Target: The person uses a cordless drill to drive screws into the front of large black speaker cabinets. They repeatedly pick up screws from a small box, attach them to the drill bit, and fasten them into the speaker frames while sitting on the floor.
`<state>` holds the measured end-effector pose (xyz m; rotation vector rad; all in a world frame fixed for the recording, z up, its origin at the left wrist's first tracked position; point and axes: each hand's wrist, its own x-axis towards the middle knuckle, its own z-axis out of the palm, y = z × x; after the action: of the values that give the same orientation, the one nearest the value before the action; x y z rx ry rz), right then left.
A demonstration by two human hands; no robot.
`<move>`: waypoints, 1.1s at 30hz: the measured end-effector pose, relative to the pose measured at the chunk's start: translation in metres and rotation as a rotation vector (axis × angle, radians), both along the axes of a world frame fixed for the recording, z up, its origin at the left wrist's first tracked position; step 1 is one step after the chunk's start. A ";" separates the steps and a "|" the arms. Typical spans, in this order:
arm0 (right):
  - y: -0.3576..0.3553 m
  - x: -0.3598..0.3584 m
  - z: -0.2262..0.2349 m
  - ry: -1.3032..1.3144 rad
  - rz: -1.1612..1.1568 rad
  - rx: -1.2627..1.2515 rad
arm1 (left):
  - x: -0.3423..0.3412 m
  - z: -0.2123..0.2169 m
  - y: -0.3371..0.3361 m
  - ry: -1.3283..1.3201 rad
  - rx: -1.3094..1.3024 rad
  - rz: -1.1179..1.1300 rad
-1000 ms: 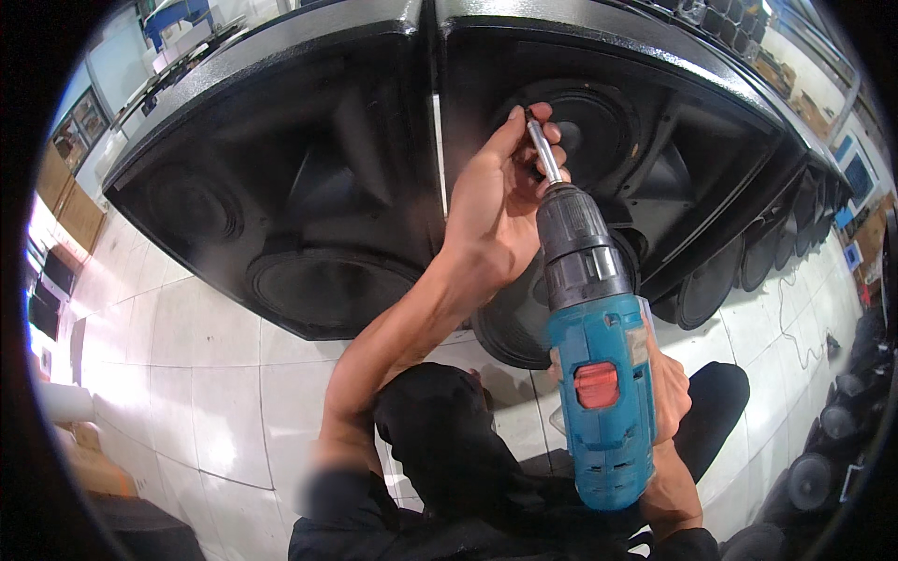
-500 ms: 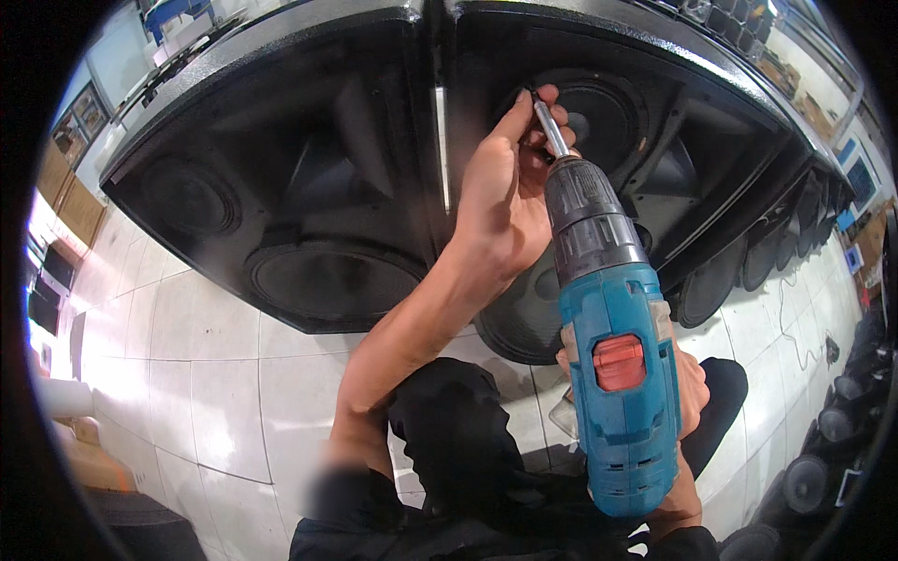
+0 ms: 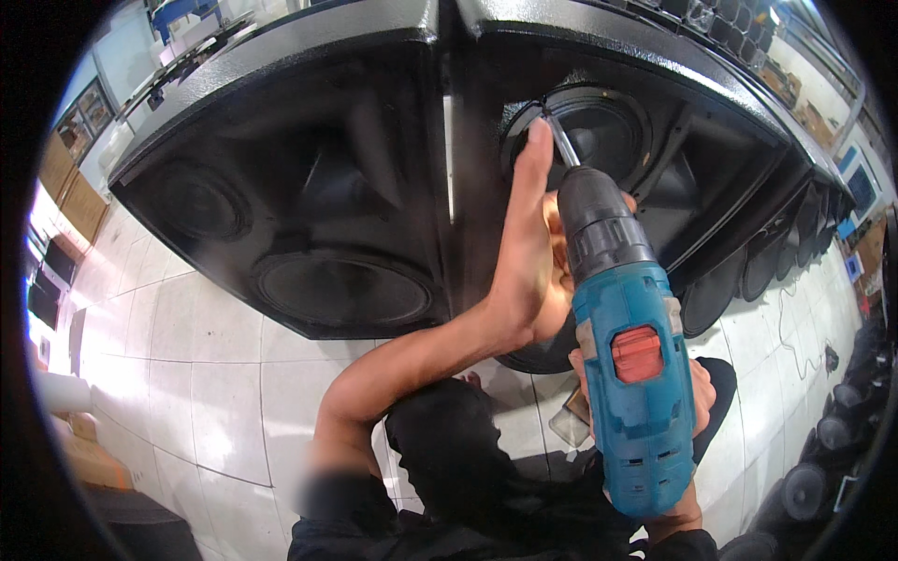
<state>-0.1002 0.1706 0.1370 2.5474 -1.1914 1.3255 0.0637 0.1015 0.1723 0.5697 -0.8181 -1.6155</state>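
Observation:
A teal and black cordless drill (image 3: 641, 411) points up and away, with my right hand (image 3: 700, 397) wrapped round its grip, mostly hidden beneath the body. Its silver bit (image 3: 564, 143) reaches the rim of a round speaker driver (image 3: 603, 131) in the right-hand black cabinet (image 3: 720, 159). Something small and dark, possibly a screw, shows at the bit's tip. My left hand (image 3: 533, 271) curls round the drill's chuck from below, a fingertip showing on the far side. Its thumb stretches up alongside the bit. The remaining fingers are partly hidden behind the chuck.
A second black speaker cabinet (image 3: 309, 201) stands to the left, divided from the first by a narrow gap. Several loose round drivers (image 3: 804, 491) line the right side of the tiled floor (image 3: 224, 402). A small flat object (image 3: 569, 421) lies below the drill.
My left fingers have let go of the bit's tip and slid back to the chuck. The bit now meets the driver's rim. The drill and view have shifted slightly.

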 end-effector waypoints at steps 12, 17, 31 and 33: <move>-0.016 -0.002 -0.005 -0.086 0.082 -0.187 | -0.009 -0.011 0.030 -0.244 -0.037 -0.062; -0.022 0.000 0.000 -0.098 0.127 -0.202 | 0.000 -0.016 0.030 -0.333 -0.010 -0.110; -0.025 -0.008 0.012 0.042 -0.003 -0.276 | 0.004 -0.062 0.026 -1.290 -0.730 0.677; -0.028 0.003 0.009 0.064 0.016 -0.197 | 0.002 -0.084 0.019 -1.328 -0.749 0.634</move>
<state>-0.0968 0.1421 0.1457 2.4452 -0.9790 1.2834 0.0661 0.1200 0.0882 1.1768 -1.8266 -0.1076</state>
